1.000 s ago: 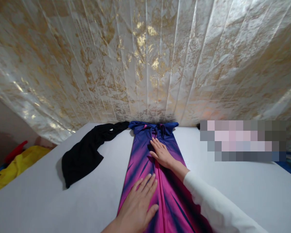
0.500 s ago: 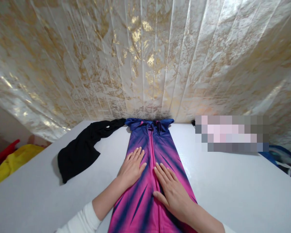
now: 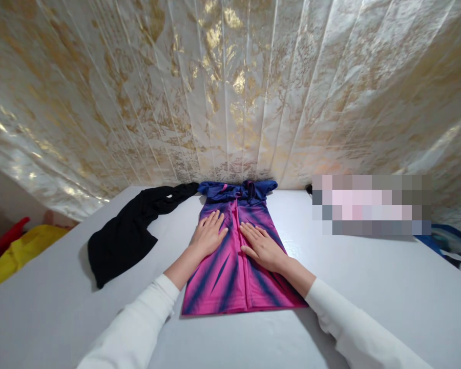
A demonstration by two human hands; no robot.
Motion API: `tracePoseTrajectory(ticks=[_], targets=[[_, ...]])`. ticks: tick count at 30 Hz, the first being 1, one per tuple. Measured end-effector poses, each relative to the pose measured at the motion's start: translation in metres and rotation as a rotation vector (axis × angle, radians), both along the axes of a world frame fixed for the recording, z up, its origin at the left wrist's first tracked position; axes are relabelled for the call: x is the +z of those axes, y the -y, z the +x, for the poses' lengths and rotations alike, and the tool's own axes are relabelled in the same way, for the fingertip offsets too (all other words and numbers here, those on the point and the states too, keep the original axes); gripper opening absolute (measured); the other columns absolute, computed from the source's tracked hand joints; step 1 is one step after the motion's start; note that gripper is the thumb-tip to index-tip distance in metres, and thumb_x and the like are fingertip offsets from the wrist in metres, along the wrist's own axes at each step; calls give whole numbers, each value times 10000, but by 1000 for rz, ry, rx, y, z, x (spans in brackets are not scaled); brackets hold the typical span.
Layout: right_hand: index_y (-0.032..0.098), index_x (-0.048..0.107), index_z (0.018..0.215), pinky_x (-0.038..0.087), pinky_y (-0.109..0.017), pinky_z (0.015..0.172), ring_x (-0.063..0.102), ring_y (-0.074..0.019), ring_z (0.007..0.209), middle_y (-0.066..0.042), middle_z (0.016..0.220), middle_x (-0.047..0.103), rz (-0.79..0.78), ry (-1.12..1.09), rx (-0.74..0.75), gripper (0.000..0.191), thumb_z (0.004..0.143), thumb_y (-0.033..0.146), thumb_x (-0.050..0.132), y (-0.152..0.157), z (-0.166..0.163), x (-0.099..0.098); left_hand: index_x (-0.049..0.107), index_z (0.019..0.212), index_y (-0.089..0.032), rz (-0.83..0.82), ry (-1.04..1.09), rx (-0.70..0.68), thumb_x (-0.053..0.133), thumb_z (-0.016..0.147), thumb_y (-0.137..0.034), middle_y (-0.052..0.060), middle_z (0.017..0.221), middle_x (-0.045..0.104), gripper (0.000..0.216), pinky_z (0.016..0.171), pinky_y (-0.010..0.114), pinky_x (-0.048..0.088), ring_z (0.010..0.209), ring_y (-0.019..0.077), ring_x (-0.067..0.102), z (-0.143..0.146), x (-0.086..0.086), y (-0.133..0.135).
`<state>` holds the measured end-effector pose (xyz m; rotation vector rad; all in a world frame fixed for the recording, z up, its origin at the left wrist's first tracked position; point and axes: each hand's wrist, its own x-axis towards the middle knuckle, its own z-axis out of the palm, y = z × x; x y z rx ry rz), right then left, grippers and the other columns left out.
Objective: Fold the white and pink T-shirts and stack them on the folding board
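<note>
A pink and navy garment with a pink strip down its middle (image 3: 225, 287) lies flat on the white table; it looks like a zip-up sports top. Its far end, dark blue, is bunched up against the wall covering. My left hand (image 3: 209, 234) rests palm down on the left half of the garment, fingers stretched out. On the right half, just beside the strip, my right hand (image 3: 264, 247) lies flat with its fingers extended. Neither hand grips the cloth. The near hem shows fully between my forearms.
A black garment (image 3: 121, 238) lies on the table (image 3: 211, 341) to the left. Yellow cloth (image 3: 26, 253) and red cloth (image 3: 11, 237) sit past the left edge. At the right is a blurred-out patch (image 3: 369, 205), with blue fabric beside it. A shiny gold-patterned sheet (image 3: 230, 102) hangs behind.
Both hands have slid away from me with the garment, whose near hem has come into view. Its far end is more bunched against the wall covering.
</note>
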<state>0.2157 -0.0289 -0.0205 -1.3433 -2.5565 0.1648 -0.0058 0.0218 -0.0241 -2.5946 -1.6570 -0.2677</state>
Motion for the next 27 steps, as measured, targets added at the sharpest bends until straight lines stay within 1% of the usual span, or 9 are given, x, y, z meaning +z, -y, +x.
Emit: tracePoseTrajectory(ticks=[3, 7, 10, 12, 14, 17, 19, 22, 27], targets=[[168, 306, 1502, 208, -456, 1180, 213, -220, 1457, -105, 1554, 312, -7, 9, 7, 594, 997, 476, 362, -3, 0, -1, 363, 1463, -148, 8, 15, -2, 333, 1002, -406, 127, 1550, 293, 528, 1125, 441, 269, 1437, 247, 261, -1, -1, -5], [141, 320, 1493, 228, -469, 1172, 218, -231, 1455, -118, 1555, 306, -24, 12, 3, 605, 994, 479, 368, 11, -4, 2, 388, 1442, -126, 21, 38, -15, 322, 1004, -365, 140, 1539, 318, 504, 1123, 446, 278, 1430, 256, 276, -1, 3, -3], [132, 310, 1495, 237, -479, 1170, 220, -239, 1455, -133, 1557, 301, -37, -31, -2, 597, 987, 436, 394, 33, -10, 9, 377, 1440, -70, 23, 45, -47, 317, 992, -263, 157, 1537, 315, 492, 1130, 429, 279, 1429, 250, 279, 1, 11, 11], [118, 328, 1481, 256, -467, 1163, 255, -239, 1444, -143, 1542, 340, -47, -95, 51, 553, 978, 332, 411, 49, -15, 16, 366, 1449, -84, 12, 41, -97, 319, 979, -215, 131, 1544, 308, 490, 1135, 400, 281, 1431, 220, 277, 3, 15, 27], [133, 398, 1433, 310, -432, 1136, 362, -230, 1382, -135, 1479, 439, -67, -191, 138, 495, 945, 216, 423, 66, -17, 25, 367, 1451, -111, -8, 36, -151, 329, 974, -207, 106, 1546, 313, 487, 1136, 380, 287, 1431, 196, 276, 7, 16, 47], [193, 535, 1265, 439, -386, 999, 532, -218, 1146, -99, 1247, 592, -125, -334, 180, 375, 899, 149, 464, 85, -18, 36, 373, 1445, -104, -37, 32, -191, 356, 978, -246, 118, 1537, 330, 488, 1135, 390, 298, 1428, 206, 284, 14, 13, 73], [213, 578, 1143, 476, -370, 904, 556, -210, 1014, -73, 1098, 614, -175, -386, 155, 280, 886, 141, 493, 93, -16, 38, 373, 1442, -83, -46, 34, -188, 367, 981, -270, 137, 1529, 336, 498, 1128, 415, 312, 1420, 232, 302, 17, 9, 82], [227, 611, 1013, 473, -365, 853, 553, -204, 940, -46, 989, 612, -235, -380, 173, 217, 888, 109, 479, 99, -13, 35, 359, 1450, -74, -41, 44, -172, 364, 988, -283, 145, 1531, 328, 507, 1130, 441, 307, 1415, 254, 311, 21, 6, 87], [246, 627, 1002, 467, -363, 879, 565, -199, 957, -31, 1000, 622, -309, -379, 193, 217, 878, 110, 511, 100, -12, 38, 363, 1451, -97, -23, 65, -172, 367, 995, -296, 130, 1531, 336, 497, 1138, 443, 298, 1419, 244, 304, 21, 4, 87]])
